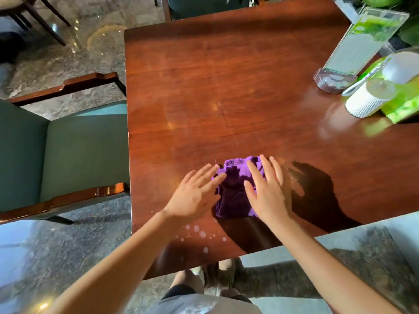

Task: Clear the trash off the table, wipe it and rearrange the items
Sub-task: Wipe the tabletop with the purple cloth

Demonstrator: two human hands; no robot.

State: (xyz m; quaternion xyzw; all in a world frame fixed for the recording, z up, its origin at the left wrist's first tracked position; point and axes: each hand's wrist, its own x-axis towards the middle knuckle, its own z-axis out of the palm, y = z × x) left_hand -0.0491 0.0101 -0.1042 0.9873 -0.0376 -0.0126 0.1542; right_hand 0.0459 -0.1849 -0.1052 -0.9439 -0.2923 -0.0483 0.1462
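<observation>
A folded purple cloth lies on the brown wooden table near its front edge. My left hand is flat, fingers spread, at the cloth's left side, fingertips touching it. My right hand is flat with fingers apart over the cloth's right part. Neither hand grips the cloth. Small white droplets or crumbs dot the table near the front edge, just behind my left wrist.
At the table's right edge stand a clear menu holder, a white ribbed cup and a green tissue pack. A green-cushioned chair sits to the left, another chair at the far side. Stone floor surrounds the table.
</observation>
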